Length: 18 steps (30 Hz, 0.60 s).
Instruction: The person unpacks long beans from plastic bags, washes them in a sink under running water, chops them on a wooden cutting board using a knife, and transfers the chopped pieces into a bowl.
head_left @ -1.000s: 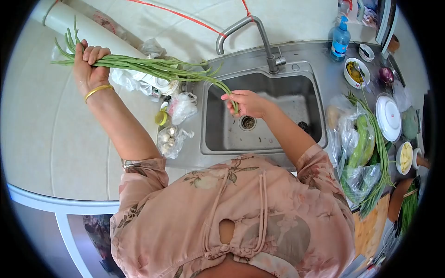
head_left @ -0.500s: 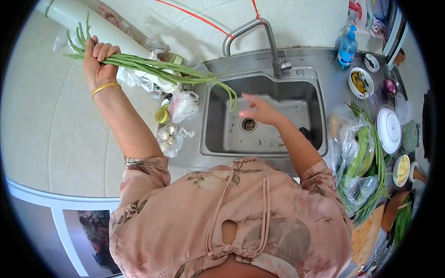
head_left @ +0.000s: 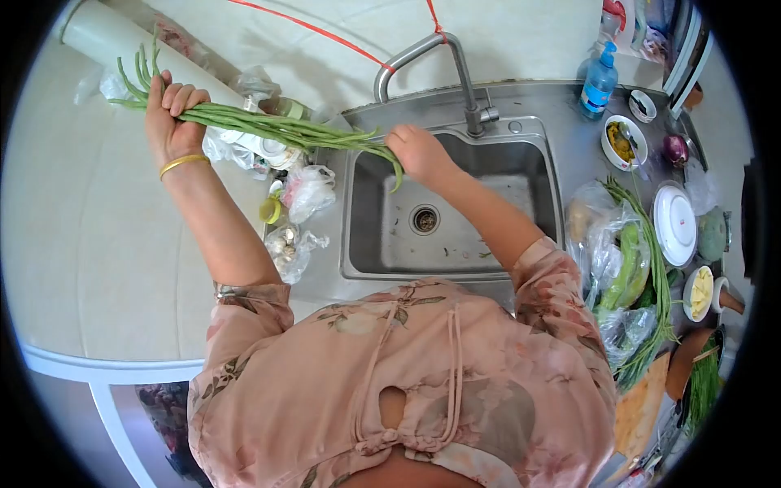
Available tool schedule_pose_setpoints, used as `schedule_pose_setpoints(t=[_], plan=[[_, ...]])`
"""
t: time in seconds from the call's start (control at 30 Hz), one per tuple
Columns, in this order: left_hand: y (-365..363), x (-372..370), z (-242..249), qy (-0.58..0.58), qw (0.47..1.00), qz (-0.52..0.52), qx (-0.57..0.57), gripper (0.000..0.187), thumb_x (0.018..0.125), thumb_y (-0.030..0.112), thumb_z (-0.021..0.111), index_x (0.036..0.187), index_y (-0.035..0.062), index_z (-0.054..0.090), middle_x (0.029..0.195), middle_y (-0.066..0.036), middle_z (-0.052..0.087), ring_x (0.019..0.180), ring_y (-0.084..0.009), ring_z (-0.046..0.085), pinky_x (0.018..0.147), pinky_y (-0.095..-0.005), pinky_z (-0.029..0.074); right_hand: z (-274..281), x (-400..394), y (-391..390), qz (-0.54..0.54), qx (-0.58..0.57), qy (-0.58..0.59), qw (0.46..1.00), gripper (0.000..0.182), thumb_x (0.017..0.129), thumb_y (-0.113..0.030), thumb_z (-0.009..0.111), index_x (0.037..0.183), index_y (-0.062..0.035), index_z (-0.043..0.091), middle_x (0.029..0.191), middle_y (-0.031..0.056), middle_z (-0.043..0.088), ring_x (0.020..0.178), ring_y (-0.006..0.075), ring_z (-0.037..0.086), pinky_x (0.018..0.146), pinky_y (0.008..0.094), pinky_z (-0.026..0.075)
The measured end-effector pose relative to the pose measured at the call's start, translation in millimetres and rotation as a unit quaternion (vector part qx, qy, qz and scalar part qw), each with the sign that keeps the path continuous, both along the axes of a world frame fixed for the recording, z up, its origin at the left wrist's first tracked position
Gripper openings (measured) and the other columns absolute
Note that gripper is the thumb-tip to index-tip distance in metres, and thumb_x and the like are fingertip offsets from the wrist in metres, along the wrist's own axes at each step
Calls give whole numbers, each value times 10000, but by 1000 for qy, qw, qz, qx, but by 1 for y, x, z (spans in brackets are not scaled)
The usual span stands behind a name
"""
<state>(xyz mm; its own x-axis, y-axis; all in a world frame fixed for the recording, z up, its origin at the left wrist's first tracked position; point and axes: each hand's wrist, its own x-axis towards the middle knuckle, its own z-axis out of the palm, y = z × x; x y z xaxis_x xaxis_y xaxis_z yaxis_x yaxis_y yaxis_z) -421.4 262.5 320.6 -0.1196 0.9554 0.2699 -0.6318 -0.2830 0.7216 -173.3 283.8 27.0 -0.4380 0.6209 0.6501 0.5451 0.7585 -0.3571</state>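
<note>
A bundle of long green beans [head_left: 277, 128] stretches sideways from the left wall area to the sink. My left hand [head_left: 173, 116], with a gold bangle at the wrist, is wrapped round one end of the bundle, and several bean ends stick up past the fist. At the other end, my right hand [head_left: 419, 154] is closed on the bean tips above the sink's left part. Some tips hang down beside its fingers. The steel sink [head_left: 455, 264] lies below, with small green scraps on its bottom near the drain [head_left: 424, 220].
A steel faucet [head_left: 465, 85] with red string rises behind the sink. Plastic bags [head_left: 309, 193] and garlic [head_left: 282, 244] lie to the left. On the right counter are a blue soap bottle [head_left: 599, 81], a food bowl [head_left: 624, 142], a white plate [head_left: 674, 224] and bagged vegetables [head_left: 622, 268].
My right hand has moved up and left from open above the sink to close on the bean tips. My left hand keeps its hold. The view has shifted slightly.
</note>
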Motion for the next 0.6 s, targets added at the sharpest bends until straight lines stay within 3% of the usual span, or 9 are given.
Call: schedule_pose_setpoints(t=[0.13,0.17,0.23,0.33,0.37,0.4,0.47,0.53,0.6], plan=[[3,10,-35,4,998,54,-32,205,925,214,462,823,48,524,487,59,299,396,-57,272,439,-211,235,-59,-13,11,-116,-175,223,952,133,771,-106,524,867,-16,532,788,94,558,698,272,538,591,372,435],[3,12,-47,11,996,76,-42,199,925,215,463,828,51,521,490,60,293,399,-56,270,439,-210,234,-112,-18,37,-114,-256,311,908,117,788,-116,535,862,-25,542,744,67,552,614,233,517,518,349,416],[6,3,-78,-12,995,62,-81,173,929,250,461,859,98,508,503,56,259,411,-68,240,429,-227,232,-143,2,47,-125,-410,438,790,137,804,-146,555,885,-36,560,719,51,559,546,197,512,452,326,404],[17,-4,-124,4,990,54,-134,171,927,261,467,850,112,502,506,58,268,418,-67,247,428,-223,234,-170,58,35,-156,-604,539,566,239,804,-207,582,972,-37,587,779,81,601,598,204,561,474,328,427],[21,1,-145,15,984,67,-167,174,925,269,471,843,118,499,505,59,272,422,-66,250,427,-223,236,-182,79,32,-235,-540,328,739,285,815,-233,571,1013,-28,579,825,109,611,657,239,582,523,357,444],[22,7,-165,38,982,35,-181,178,920,275,483,837,118,498,514,55,297,426,-69,275,432,-223,266,-198,99,31,-290,-430,89,850,331,826,-258,559,1054,-19,572,870,137,621,717,273,602,571,386,461],[31,17,-209,53,969,-18,-239,177,906,274,510,826,116,497,543,42,360,446,-81,342,456,-231,335,-189,112,42,-356,-269,-97,890,377,843,-294,535,1080,-3,566,911,175,630,809,329,614,660,431,476],[37,31,-251,72,955,-60,-283,163,892,253,535,824,108,504,591,21,436,489,-101,421,494,-247,398,-129,115,64,-418,-237,24,877,384,855,-316,510,1050,10,568,902,196,628,875,371,599,740,461,471],[38,51,-280,102,946,-92,-294,144,885,231,543,832,101,513,639,1,494,536,-120,475,518,-258,425,-126,118,109,-441,-224,96,864,442,856,-364,503,1088,8,559,935,226,615,897,396,584,764,460,463]])
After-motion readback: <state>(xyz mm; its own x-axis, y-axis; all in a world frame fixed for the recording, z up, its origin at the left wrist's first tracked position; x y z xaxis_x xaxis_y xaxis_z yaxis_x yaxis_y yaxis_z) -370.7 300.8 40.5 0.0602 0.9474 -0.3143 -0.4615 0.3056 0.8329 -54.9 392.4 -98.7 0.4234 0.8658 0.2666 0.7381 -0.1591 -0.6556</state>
